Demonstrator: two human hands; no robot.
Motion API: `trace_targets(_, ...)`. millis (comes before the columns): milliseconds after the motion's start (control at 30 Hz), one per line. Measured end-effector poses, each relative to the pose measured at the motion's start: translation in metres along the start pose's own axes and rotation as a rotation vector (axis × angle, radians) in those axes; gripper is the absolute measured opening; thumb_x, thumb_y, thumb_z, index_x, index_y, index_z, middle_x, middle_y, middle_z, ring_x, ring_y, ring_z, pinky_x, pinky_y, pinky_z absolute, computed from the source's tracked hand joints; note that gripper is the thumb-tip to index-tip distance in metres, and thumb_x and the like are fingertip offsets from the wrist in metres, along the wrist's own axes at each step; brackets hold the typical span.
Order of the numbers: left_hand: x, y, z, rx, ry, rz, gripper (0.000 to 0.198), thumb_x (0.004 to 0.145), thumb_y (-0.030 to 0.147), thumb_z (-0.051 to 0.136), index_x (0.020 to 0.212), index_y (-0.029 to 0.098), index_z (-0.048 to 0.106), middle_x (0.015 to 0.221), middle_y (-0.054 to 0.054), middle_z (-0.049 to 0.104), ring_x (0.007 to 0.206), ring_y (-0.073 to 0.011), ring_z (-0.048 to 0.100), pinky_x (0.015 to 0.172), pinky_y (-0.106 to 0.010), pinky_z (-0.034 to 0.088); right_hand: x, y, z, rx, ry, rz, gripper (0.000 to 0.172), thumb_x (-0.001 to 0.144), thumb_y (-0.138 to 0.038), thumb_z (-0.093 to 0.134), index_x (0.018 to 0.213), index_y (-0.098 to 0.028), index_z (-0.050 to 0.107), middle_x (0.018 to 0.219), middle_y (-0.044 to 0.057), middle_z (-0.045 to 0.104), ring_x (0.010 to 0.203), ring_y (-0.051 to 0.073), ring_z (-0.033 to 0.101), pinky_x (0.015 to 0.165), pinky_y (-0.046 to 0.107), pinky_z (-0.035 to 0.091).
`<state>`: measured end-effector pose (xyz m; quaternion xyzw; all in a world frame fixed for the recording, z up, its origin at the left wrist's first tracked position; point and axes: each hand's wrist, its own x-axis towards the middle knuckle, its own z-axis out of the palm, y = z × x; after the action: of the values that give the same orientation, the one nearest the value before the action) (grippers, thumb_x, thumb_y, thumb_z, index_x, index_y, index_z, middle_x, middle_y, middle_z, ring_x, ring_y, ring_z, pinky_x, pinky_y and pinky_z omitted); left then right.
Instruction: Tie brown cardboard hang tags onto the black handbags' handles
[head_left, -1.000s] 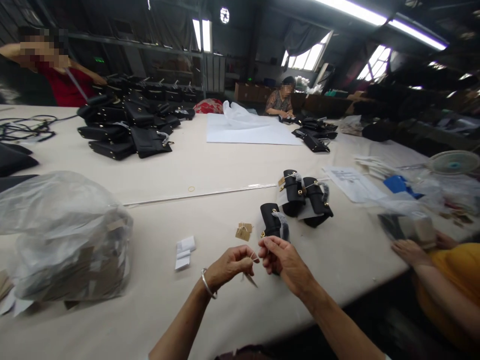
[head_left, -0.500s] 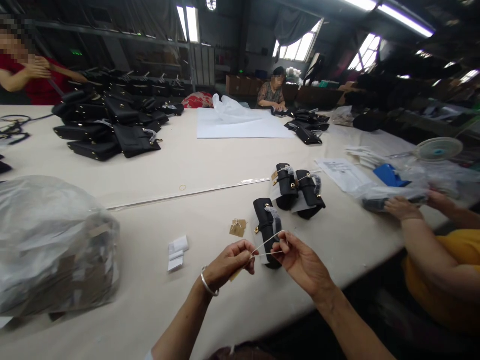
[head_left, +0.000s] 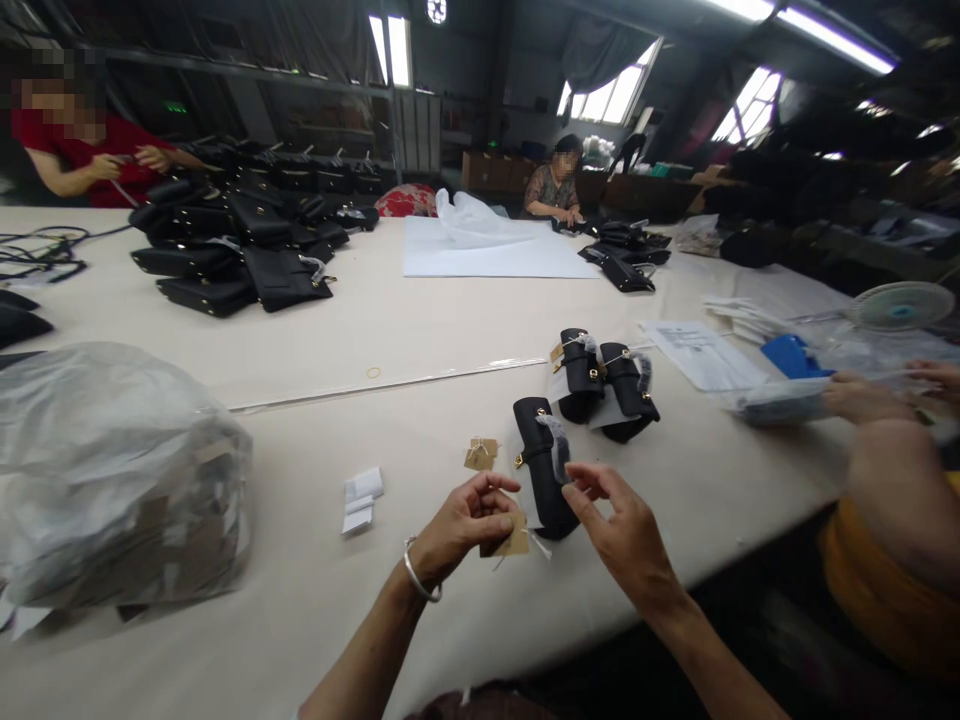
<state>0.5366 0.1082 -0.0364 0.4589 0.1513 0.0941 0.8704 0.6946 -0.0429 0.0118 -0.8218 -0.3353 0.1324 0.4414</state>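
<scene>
Between thumb and fingers, my left hand holds a tan tag with a white string hanging from it. My right hand is beside the nearest black bag, its thumb and fingers apart, near the wrapped handle; nothing shows in it. That bag lies on the table with white paper at its left side. Just behind my left hand, another tan tag with white string rests on the table. Two more black bags, one with a tan tag and one to its right, stand farther back.
A large plastic sack fills the left side. Small white papers lie near it. Black bags are piled at the back left. At the right, a person's hands handle a plastic-wrapped item beside a blue object.
My right hand has let go of the white string and opened. The tag in my left hand now shows fully, its string hanging loose. The person's hands at the right have moved rightward.
</scene>
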Motion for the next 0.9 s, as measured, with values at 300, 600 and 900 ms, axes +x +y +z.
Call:
trace_targets(300,0.001,0.001,0.004,0.007,0.024,0.038,0.048,0.072,0.035,0.082,0.110,0.017,0.059,0.084,-0.002,0.061,0.062,-0.0089,0.052,0.049,-0.020,0.036,-0.018,-0.014,0.019,0.645,-0.574,0.417,0.042,0.064,-0.039,0.084,0.094,-0.017,0.065,0.085,0.005,0.070,0.076,0.019,0.066,0.067,0.032,0.054)
trace_targets(600,0.012,-0.005,-0.011,0.128,0.092,0.013,0.048,0.070,0.040,0.081,0.106,0.016,0.061,0.080,0.001,0.055,0.061,-0.0079,0.044,0.051,-0.021,0.031,-0.013,0.001,-0.003,0.437,-0.658,0.355,0.016,0.075,-0.032,0.073,0.073,-0.017,0.066,0.067,0.000,0.066,0.064,0.015,0.060,0.064,0.028,0.045)
trace_targets(900,0.034,-0.033,-0.006,0.200,-0.020,-0.065,0.039,0.071,0.039,0.078,0.097,0.015,0.063,0.075,0.001,0.055,0.066,-0.0112,0.048,0.062,-0.026,0.038,0.008,0.020,-0.022,1.309,-0.261,0.524,0.018,0.071,-0.036,0.079,0.071,-0.023,0.066,0.076,0.000,0.064,0.083,0.019,0.063,0.088,0.038,0.051)
